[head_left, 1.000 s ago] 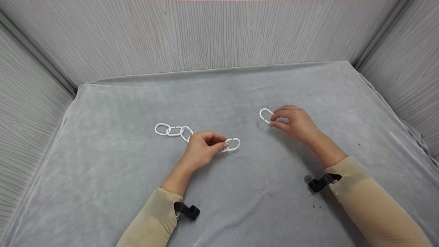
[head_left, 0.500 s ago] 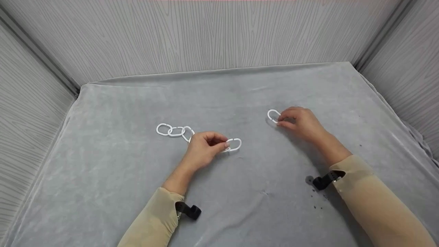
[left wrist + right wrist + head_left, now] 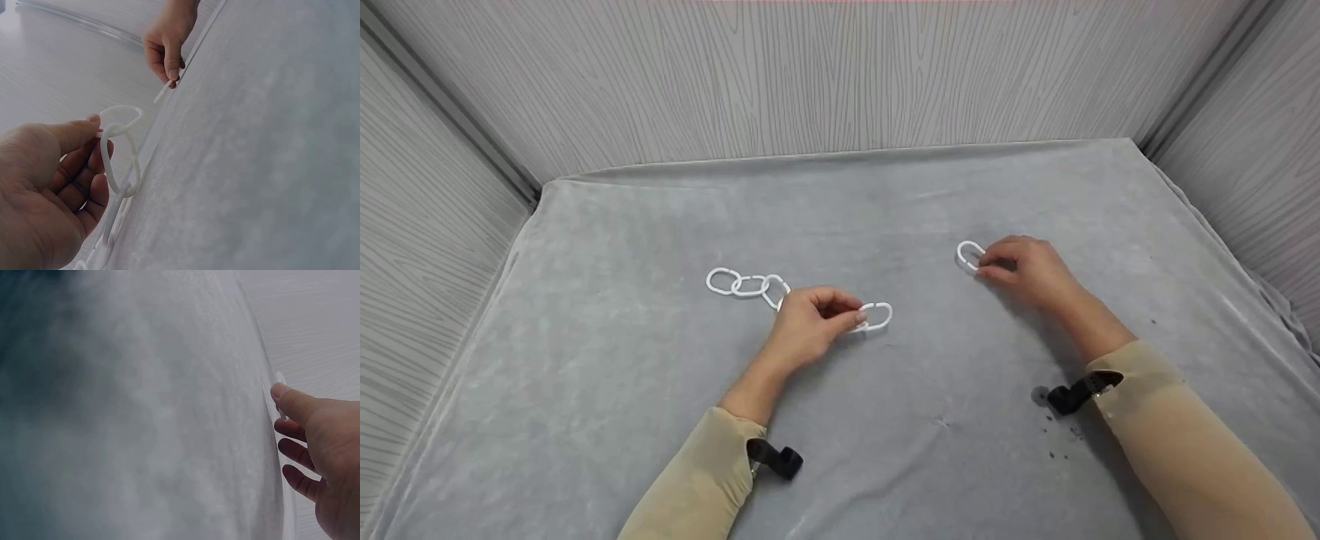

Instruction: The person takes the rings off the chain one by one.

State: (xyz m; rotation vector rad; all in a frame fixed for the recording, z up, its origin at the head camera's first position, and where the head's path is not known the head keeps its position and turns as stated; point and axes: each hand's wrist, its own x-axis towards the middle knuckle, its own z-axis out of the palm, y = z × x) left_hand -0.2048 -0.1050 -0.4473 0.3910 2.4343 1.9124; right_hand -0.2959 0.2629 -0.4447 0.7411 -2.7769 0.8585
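In the head view, a chain of white plastic links (image 3: 750, 295) runs left to right across the grey cloth. My left hand (image 3: 808, 326) pinches it near its right end between thumb and fingers, hiding part of the chain. One end link (image 3: 891, 315) sticks out past those fingertips, with a small gap in its top side. The left wrist view shows the interlocked links (image 3: 106, 163) hanging from the pinch toward the cloth. Farther back and to the right, my right hand (image 3: 1029, 270) pinches a separate white link (image 3: 959, 255), close over the cloth and apart from the chain.
Grey cloth (image 3: 607, 390) covers the table, with wrinkles and several small dark spots near the right forearm. Pale wood-grain panels (image 3: 840, 75) stand behind and at both sides. A black wrist camera (image 3: 786, 461) sits on the left wrist, another camera (image 3: 1065, 400) on the right.
My right hand has moved right and slightly lower in the head view, carrying the separate link away from the chain. The left hand keeps its pinch in nearly the same place.
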